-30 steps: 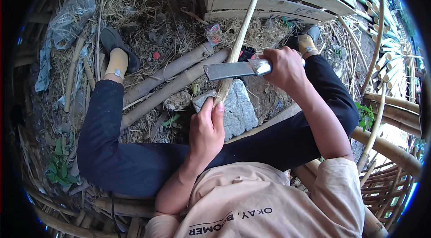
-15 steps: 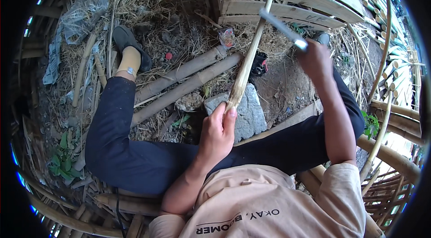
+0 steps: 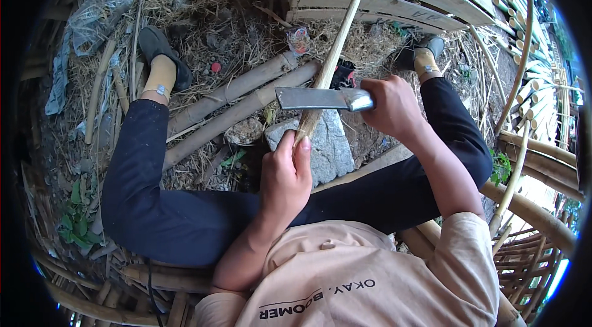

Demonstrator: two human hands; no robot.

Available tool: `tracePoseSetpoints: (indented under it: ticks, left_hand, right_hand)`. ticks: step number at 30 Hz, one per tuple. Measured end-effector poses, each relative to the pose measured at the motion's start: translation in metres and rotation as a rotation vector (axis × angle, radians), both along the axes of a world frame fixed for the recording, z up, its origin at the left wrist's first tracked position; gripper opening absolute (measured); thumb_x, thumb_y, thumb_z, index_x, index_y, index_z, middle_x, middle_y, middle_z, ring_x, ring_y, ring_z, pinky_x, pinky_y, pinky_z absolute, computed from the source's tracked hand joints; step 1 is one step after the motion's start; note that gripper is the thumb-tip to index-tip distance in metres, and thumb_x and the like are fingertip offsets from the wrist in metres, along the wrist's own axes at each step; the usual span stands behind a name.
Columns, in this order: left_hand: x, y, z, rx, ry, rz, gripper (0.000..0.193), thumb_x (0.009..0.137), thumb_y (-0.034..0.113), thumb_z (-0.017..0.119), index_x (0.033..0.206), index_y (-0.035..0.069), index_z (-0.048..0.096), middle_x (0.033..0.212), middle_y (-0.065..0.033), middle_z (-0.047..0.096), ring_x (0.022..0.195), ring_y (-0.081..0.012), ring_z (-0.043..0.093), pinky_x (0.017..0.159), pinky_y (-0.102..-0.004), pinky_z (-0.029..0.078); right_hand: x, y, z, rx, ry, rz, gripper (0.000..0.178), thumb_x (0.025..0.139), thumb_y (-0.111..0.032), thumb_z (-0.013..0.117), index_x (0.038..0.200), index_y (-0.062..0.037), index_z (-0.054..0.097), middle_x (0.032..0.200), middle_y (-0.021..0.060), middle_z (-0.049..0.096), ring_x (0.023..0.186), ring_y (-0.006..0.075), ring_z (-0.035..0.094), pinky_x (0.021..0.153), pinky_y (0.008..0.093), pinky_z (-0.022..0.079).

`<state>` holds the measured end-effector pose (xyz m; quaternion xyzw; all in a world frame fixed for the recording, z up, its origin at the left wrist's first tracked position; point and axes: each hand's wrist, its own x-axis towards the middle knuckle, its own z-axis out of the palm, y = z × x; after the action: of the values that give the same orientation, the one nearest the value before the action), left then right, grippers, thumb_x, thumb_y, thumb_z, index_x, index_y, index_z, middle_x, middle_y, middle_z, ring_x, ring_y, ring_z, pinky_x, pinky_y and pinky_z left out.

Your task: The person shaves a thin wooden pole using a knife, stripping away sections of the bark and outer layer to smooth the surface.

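My left hand (image 3: 287, 173) is closed round the near end of a long, pale bamboo strip (image 3: 336, 49), thumb on top. The strip slants up and away past the wooden crate, its near part rough and fibrous. My right hand (image 3: 394, 105) grips the handle of a machete (image 3: 311, 98) with a broad, square-ended metal blade. That blade lies across the strip a short way above my left fingers. It seems to touch the strip, though the exact contact is hard to see. Below the strip sits a large grey stone (image 3: 330, 151).
Two thick bamboo poles (image 3: 240, 111) lie on the straw-strewn ground between my feet. A slatted wooden crate (image 3: 388, 0) stands ahead. Cut bamboo poles (image 3: 533, 99) are stacked at the far right. At the left lies a clear plastic bag (image 3: 102, 16); bamboo railing (image 3: 536, 219) runs at the right.
The machete has come down and left from its raised place, and its blade now crosses the bamboo strip. My left hand still holds the strip's near end. The whole view has shifted slightly.
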<state>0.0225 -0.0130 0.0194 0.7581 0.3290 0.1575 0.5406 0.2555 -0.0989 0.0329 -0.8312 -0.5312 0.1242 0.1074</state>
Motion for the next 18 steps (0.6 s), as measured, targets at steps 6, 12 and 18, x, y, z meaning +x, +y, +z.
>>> tracePoseSetpoints:
  ticks: [6, 12, 18]
  left_hand:
    - [0.005, -0.005, 0.015, 0.119, 0.082, 0.034, 0.014, 0.103, 0.016, 0.051, 0.099, 0.002, 0.053, 0.065, -0.024, 0.061, 0.068, -0.0448, 0.064, 0.051, -0.0523, 0.044]
    - [0.0, -0.007, 0.017, 0.09, 0.151, 0.047, 0.02, 0.103, 0.02, 0.053, 0.108, 0.001, 0.057, 0.073, -0.0246, 0.063, 0.07, -0.0475, 0.062, 0.058, -0.053, 0.043]
    - [0.001, -0.005, 0.01, 0.197, 0.056, 0.038, 0.012, 0.102, 0.014, 0.052, 0.101, 0.002, 0.053, 0.065, -0.0227, 0.061, 0.065, -0.0435, 0.064, 0.05, -0.0509, 0.044]
  right_hand:
    - [0.0, 0.001, -0.008, 0.054, -0.015, -0.063, 0.011, 0.07, -0.016, 0.07, 0.075, -0.0063, 0.07, 0.063, 0.0184, 0.065, 0.063, 0.0381, 0.067, 0.064, 0.0461, 0.055]
    - [0.008, 0.008, -0.001, 0.02, -0.076, -0.08, 0.012, 0.074, -0.019, 0.072, 0.073, -0.0072, 0.07, 0.063, 0.0174, 0.065, 0.063, 0.0373, 0.068, 0.063, 0.045, 0.055]
    - [0.015, 0.009, 0.0, 0.044, -0.107, -0.103, 0.013, 0.072, -0.018, 0.073, 0.082, -0.0095, 0.075, 0.066, 0.0172, 0.067, 0.064, 0.0359, 0.068, 0.064, 0.0446, 0.055]
